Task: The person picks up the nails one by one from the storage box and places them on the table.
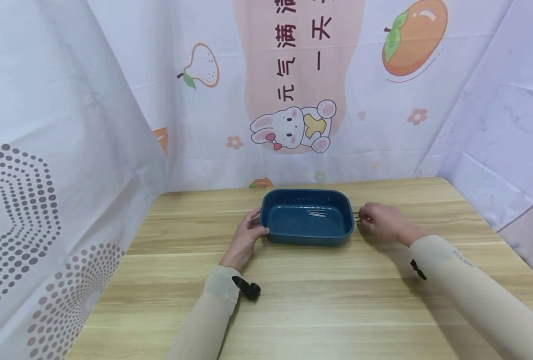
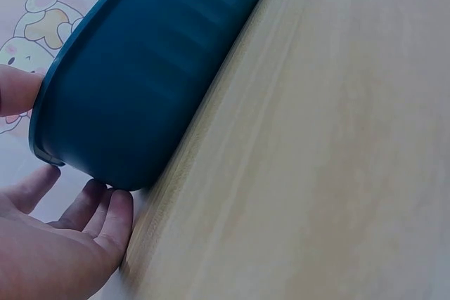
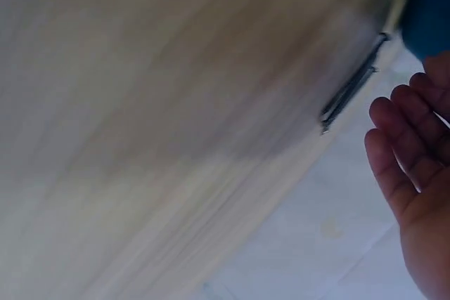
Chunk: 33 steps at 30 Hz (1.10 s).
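Note:
A dark blue rectangular plastic basin (image 1: 309,240) stands on the table, with several thin silvery nails (image 1: 317,213) lying on its floor. My left hand (image 1: 247,237) holds the basin's left end; in the left wrist view the thumb is at the rim and the fingertips touch the outer wall (image 2: 119,117). Beyond the basin's right side, my right hand (image 1: 381,220) is low over the table beside a few loose dark nails (image 3: 349,93). The right wrist view shows its fingers (image 3: 383,163) loosely bent, with nothing visible between them.
The light wood-grain table (image 1: 293,310) extends around the basin. A white printed cloth (image 1: 203,130) hangs behind the table's back edge, and more cloth covers the left and right sides. Both forearms wear light sleeves (image 1: 469,280) with black straps at the wrists.

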Tool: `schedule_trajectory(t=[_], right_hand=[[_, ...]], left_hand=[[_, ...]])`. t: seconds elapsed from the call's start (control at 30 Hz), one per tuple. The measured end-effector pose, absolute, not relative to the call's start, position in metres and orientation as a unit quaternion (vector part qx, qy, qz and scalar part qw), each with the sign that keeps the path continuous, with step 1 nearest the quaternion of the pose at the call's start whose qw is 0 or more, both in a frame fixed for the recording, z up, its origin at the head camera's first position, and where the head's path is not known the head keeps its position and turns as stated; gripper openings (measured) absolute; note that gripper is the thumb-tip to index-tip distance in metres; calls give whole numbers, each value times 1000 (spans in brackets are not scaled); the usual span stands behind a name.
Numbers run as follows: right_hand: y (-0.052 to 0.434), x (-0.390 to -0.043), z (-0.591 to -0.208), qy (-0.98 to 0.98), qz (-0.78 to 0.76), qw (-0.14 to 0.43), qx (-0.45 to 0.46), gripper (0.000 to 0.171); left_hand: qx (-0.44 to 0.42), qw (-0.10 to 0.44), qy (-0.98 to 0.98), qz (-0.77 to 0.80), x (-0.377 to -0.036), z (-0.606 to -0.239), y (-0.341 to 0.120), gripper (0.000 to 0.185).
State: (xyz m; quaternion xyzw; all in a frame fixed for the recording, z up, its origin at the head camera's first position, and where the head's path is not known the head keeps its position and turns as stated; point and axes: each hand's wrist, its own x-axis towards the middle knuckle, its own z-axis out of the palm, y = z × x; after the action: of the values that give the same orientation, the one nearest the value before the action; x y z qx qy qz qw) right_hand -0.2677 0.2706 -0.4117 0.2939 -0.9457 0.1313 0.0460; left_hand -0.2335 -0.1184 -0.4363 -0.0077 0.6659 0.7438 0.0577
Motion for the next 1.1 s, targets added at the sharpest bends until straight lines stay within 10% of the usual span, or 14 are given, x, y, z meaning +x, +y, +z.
schedule_trajectory(t=[1.1], right_hand=[[234,-231,-395,-872,476,-65,94,72]], left_hand=[[-5,58,665,744,-234,-436,-118,72]])
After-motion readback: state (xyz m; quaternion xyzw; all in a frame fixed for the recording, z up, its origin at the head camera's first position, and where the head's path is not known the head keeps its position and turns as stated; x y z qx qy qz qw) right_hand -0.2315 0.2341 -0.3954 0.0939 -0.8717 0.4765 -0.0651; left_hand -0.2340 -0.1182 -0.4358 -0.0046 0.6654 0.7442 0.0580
